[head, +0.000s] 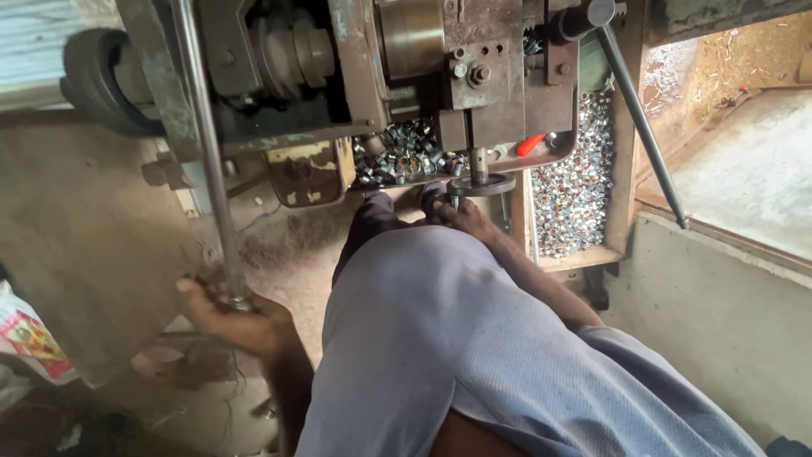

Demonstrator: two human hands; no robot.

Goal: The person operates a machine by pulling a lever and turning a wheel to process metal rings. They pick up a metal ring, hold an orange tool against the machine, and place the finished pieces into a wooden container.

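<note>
Tray (pixel 622 169) holds small metal rings (pixel 571 195) (heaped)

We see a wooden tray (pixel 622 152) full of small shiny metal pieces (pixel 575 190) on the right, with a dark slanting rod (pixel 643 127) crossing above it. A black wheel (pixel 97 76) sits upper left, a colourful printed bag (pixel 30 338) lies at the left edge, and sawdust (pixel 744 59) covers the far corner.

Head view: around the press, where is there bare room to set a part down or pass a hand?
Bare patches: the pale slab right of the long handle, and the dirt floor between the left lever and the knee. Crowded: the tray of small metal pieces and under the punch.
</note>
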